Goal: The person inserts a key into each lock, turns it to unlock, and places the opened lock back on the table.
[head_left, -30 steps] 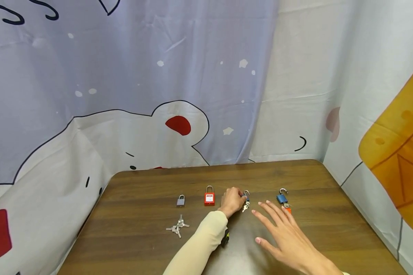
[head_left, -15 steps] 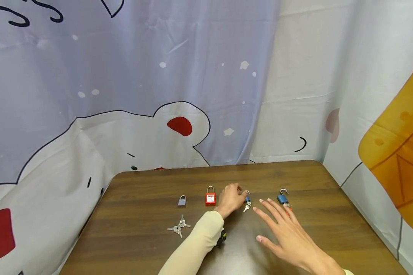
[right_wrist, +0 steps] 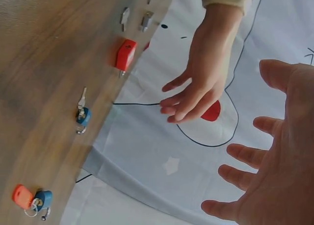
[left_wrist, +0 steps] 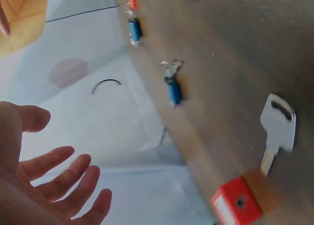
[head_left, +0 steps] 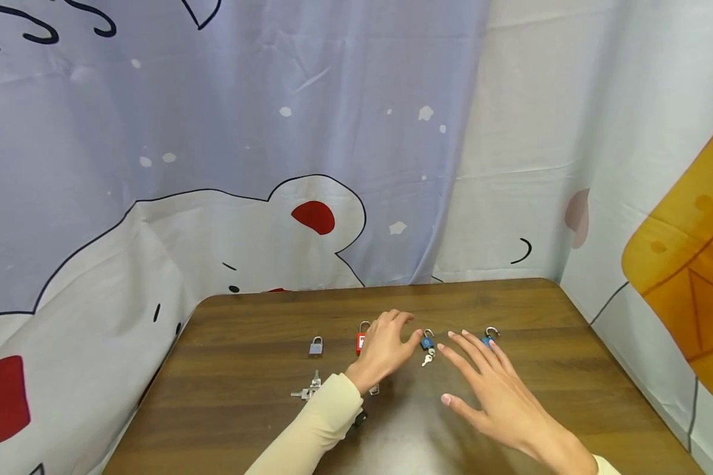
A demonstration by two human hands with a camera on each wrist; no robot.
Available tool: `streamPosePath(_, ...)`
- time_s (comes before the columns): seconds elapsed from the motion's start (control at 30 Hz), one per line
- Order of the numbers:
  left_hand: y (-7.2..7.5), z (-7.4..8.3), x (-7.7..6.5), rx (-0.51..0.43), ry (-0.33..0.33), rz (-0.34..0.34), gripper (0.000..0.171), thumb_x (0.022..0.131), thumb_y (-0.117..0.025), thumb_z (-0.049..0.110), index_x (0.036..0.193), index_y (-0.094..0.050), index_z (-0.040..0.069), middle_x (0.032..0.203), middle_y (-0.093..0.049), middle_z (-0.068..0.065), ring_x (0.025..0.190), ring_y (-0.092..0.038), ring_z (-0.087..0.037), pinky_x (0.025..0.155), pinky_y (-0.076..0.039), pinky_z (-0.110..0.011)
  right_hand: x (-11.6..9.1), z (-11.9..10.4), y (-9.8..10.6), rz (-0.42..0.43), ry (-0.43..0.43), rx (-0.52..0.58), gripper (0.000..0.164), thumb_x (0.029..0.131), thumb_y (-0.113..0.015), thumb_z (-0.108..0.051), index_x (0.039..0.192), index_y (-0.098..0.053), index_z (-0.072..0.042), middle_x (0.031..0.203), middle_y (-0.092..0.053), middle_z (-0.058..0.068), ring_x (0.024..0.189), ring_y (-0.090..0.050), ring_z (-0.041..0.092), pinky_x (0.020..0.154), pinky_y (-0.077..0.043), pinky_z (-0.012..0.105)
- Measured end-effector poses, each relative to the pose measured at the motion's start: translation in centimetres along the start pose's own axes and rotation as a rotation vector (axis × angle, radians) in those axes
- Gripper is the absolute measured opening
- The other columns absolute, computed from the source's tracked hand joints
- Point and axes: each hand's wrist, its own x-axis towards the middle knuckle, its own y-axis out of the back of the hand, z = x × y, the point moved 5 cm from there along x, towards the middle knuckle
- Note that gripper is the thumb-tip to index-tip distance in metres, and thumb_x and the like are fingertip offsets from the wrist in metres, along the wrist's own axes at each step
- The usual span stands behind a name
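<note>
My left hand [head_left: 385, 351] hovers over the middle of the table, its fingers loosely extended and holding nothing. Just right of its thumb lies a small blue padlock [head_left: 428, 344] with a raised shackle and a key [head_left: 428, 358] at its bottom. My right hand [head_left: 499, 402] is held out with spread fingers, empty as well. Behind its fingertips, a second blue padlock [head_left: 488, 340] is partly covered; the right wrist view shows its orange tag [right_wrist: 22, 196]. A red padlock [head_left: 360, 344] is partly hidden by my left hand, with a silver key [left_wrist: 278, 129] near it.
To the left stands a small grey padlock [head_left: 315, 348], and several silver keys [head_left: 306, 394] lie in front of it, partly behind the left sleeve. The wooden table [head_left: 226, 369] ends at a printed curtain [head_left: 226, 145] at the back and right.
My left hand has drawn back leftward from the nearer blue padlock, and its fingers have loosened. It now covers part of the red padlock. The right hand has hardly moved.
</note>
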Motion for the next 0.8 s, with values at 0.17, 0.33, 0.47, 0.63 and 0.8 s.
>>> streamPosePath(0.17, 2.3, 0.2, -1.2, 0.006, -0.030, -0.011, 0.046, 0.093, -0.059, 0.047, 0.129, -0.062, 0.020, 0.130, -0.063, 0.001, 0.124, -0.056, -0.018, 0.102, -0.048, -0.041, 0.6, 0.0, 0.3, -0.026, -0.021, 0.026, 0.074, 0.089, -0.066, -0.050, 0.152, -0.036, -0.026, 0.160, -0.031, 0.001, 0.146, -0.030, 0.031, 0.124, -0.005, 0.043)
streamPosePath(0.33, 4.8, 0.2, -2.3, 0.019, -0.081, 0.051, 0.049, 0.092, -0.060, 0.046, 0.132, -0.060, 0.018, 0.134, -0.061, 0.000, 0.128, -0.054, -0.019, 0.105, -0.046, -0.041, 1.8, -0.1, 0.6, -0.050, -0.030, 0.052, 0.075, 0.090, -0.065, -0.051, 0.153, -0.033, -0.027, 0.162, -0.026, 0.000, 0.148, -0.026, 0.031, 0.118, -0.018, 0.056)
streamPosePath(0.47, 6.4, -0.2, -3.1, 0.011, -0.090, 0.092, 0.051, 0.091, -0.062, 0.046, 0.133, -0.060, 0.017, 0.135, -0.060, -0.001, 0.129, -0.053, -0.020, 0.105, -0.045, -0.043, 3.1, -0.5, 0.8, -0.033, -0.015, 0.066, 0.073, 0.090, -0.064, -0.051, 0.152, -0.034, -0.026, 0.161, -0.027, 0.000, 0.148, -0.027, 0.031, 0.115, -0.023, 0.060)
streamPosePath(0.63, 7.9, -0.7, -3.9, 0.009, -0.102, 0.129, 0.052, 0.091, -0.063, 0.045, 0.135, -0.058, 0.017, 0.138, -0.058, -0.001, 0.131, -0.052, -0.021, 0.106, -0.044, -0.045, 4.5, -0.8, 0.5, -0.032, -0.013, 0.086, 0.070, 0.092, -0.061, -0.053, 0.152, -0.035, -0.026, 0.161, -0.027, -0.001, 0.149, -0.026, 0.028, 0.115, -0.023, 0.059)
streamPosePath(0.8, 9.1, -1.4, -4.7, 0.036, -0.118, 0.174, 0.055, 0.090, -0.065, 0.043, 0.137, -0.056, 0.017, 0.140, -0.057, -0.003, 0.132, -0.051, -0.024, 0.106, -0.043, -0.048, 5.7, -0.7, -0.4, -0.050, -0.029, 0.107, 0.072, 0.092, -0.060, -0.053, 0.153, -0.031, -0.029, 0.161, -0.028, 0.001, 0.149, -0.026, 0.029, 0.116, -0.022, 0.062)
